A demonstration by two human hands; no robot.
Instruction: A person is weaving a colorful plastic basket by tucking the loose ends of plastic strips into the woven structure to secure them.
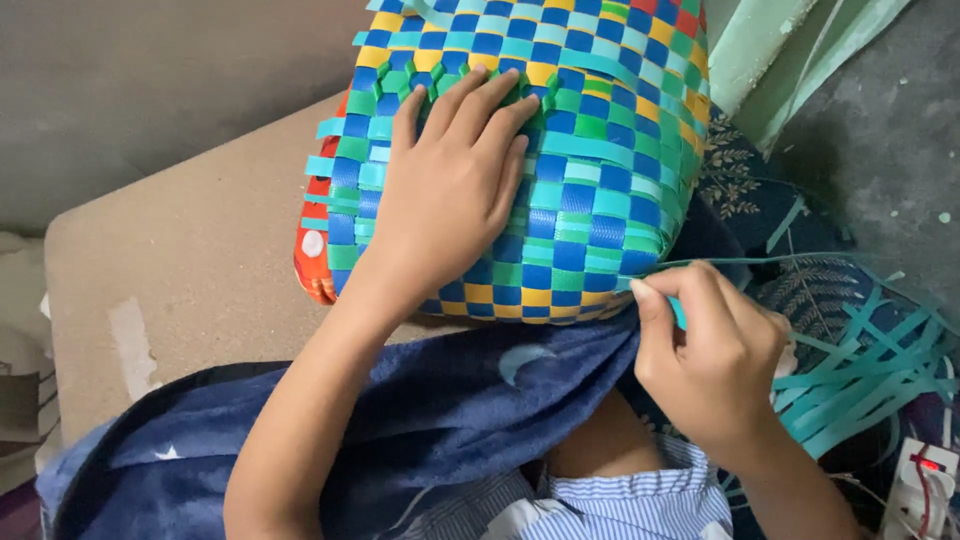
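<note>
The left hand (450,190) lies flat, fingers spread, pressing down on the woven basket of blue, teal, green and yellow plastic strips (590,150); it grips nothing, it just pins the basket in place. The basket sits tipped on its side at the edge of a bare brown board table (190,260), part of it hanging over the dark blue star-and-moon blanket (440,410) on the person's lap.

Over at the basket's lower right corner, the right hand (710,360) is closed in a tight pinch, thumb and fingertips clamped on a thin teal plastic strip (760,262) that runs taut out to the right. That looks like a tightening pull: one weaving strand drawn snug while the other palm holds the weave steady.

A loose bundle of teal strips (870,370) lies fanned just right of the pinching hand, and a small white device with a red light (925,480) sits in the corner.

The next move, by my reading, calls for a steady pull along the row, with the flat palm kept firm so the woven squares don't buckle.
</note>
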